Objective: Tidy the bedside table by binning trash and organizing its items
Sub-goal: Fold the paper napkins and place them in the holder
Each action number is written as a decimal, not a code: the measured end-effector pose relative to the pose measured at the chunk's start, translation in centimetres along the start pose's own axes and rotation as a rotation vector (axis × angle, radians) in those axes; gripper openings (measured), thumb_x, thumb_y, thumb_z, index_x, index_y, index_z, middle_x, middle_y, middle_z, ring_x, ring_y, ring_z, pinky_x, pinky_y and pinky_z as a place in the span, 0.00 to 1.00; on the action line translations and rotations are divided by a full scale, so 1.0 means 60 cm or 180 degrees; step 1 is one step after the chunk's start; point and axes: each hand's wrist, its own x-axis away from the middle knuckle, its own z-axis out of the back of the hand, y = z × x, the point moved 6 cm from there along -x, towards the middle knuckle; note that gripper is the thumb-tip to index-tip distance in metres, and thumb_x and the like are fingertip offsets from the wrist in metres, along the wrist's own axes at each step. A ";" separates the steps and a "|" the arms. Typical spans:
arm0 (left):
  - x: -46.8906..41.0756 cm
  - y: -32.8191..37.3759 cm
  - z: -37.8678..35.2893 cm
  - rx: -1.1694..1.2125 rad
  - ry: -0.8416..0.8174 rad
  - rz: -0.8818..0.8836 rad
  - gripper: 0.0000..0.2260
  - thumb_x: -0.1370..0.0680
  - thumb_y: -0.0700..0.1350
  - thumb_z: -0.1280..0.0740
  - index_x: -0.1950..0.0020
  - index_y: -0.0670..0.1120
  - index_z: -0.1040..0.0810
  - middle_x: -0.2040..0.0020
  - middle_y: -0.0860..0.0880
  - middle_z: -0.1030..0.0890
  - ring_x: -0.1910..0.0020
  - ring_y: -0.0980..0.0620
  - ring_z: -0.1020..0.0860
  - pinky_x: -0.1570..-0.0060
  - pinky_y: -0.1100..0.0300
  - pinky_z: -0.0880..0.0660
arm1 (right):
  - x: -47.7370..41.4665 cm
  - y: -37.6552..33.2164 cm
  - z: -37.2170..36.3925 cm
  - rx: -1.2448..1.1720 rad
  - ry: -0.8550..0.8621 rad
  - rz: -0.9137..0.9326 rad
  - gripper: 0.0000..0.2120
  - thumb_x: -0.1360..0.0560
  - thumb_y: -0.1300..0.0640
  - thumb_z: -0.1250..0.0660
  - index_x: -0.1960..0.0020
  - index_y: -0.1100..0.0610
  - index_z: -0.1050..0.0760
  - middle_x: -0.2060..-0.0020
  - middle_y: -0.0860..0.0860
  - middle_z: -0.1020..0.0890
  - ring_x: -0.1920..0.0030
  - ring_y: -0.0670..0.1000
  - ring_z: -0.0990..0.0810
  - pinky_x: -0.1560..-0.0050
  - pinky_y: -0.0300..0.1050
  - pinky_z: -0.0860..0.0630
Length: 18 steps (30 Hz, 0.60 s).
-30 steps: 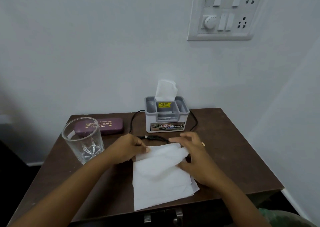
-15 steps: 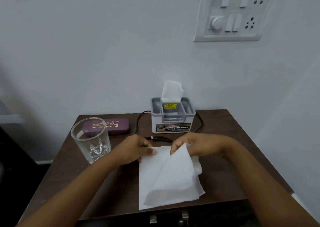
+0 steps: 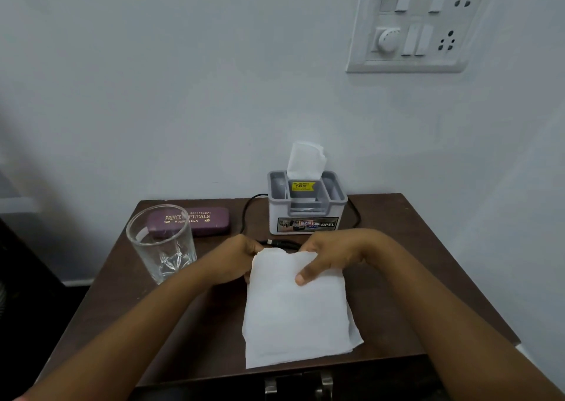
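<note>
Head view: right hand grip pinches the top edge of the tissue, thumb on top. Left hand grip holds its top-left corner, likely to square a fold. Tissue lies front-centre on the surface, black cable just beyond, tissue holder behind.

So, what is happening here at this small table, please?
A person is handling a white tissue on the brown bedside table. The left hand holds its upper left corner, and the right hand pinches its upper right edge, thumb on top. The sheet looks folded in layers and reaches the table's front edge. Behind it are a grey tissue holder, a black cable, a purple spectacle case and a clear glass.
</note>
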 end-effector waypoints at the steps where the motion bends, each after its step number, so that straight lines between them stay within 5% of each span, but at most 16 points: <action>1: -0.001 -0.001 -0.001 0.0014 -0.0009 -0.0005 0.23 0.24 0.32 0.37 0.70 0.58 0.20 0.75 0.58 0.20 0.74 0.59 0.23 0.68 0.68 0.26 | 0.000 -0.003 -0.003 -0.0030 -0.0177 -0.0019 0.09 0.28 0.54 0.29 0.48 0.52 0.22 0.51 0.48 0.17 0.49 0.51 0.18 0.46 0.44 0.22; 6: 0.001 -0.002 0.004 -0.0042 -0.0020 -0.0157 0.18 0.26 0.31 0.35 0.73 0.48 0.23 0.73 0.55 0.23 0.74 0.64 0.28 0.67 0.66 0.30 | 0.002 -0.010 -0.016 -0.0809 -0.0907 0.0097 0.07 0.24 0.61 0.35 0.49 0.56 0.21 0.53 0.50 0.16 0.53 0.49 0.18 0.47 0.44 0.22; 10: -0.002 -0.007 -0.002 0.0126 -0.0111 -0.0071 0.07 0.25 0.38 0.32 0.59 0.44 0.16 0.67 0.57 0.18 0.66 0.63 0.23 0.60 0.68 0.25 | -0.007 0.009 -0.020 -0.0661 -0.0917 -0.0126 0.08 0.24 0.57 0.34 0.45 0.54 0.23 0.48 0.53 0.18 0.47 0.54 0.20 0.41 0.51 0.24; 14: -0.004 -0.006 -0.006 0.0242 -0.0079 0.0017 0.06 0.24 0.42 0.32 0.53 0.45 0.15 0.65 0.58 0.17 0.63 0.63 0.22 0.57 0.69 0.25 | -0.011 0.017 -0.017 -0.0505 -0.0324 -0.0081 0.07 0.25 0.55 0.33 0.48 0.55 0.22 0.50 0.52 0.18 0.50 0.52 0.19 0.47 0.48 0.21; 18: -0.006 -0.008 -0.006 0.0272 -0.0118 0.0054 0.07 0.24 0.41 0.32 0.52 0.41 0.16 0.70 0.63 0.18 0.67 0.67 0.23 0.59 0.73 0.26 | -0.006 0.026 -0.011 -0.0480 0.0316 0.0182 0.07 0.26 0.54 0.32 0.50 0.55 0.19 0.49 0.52 0.16 0.48 0.51 0.18 0.41 0.49 0.23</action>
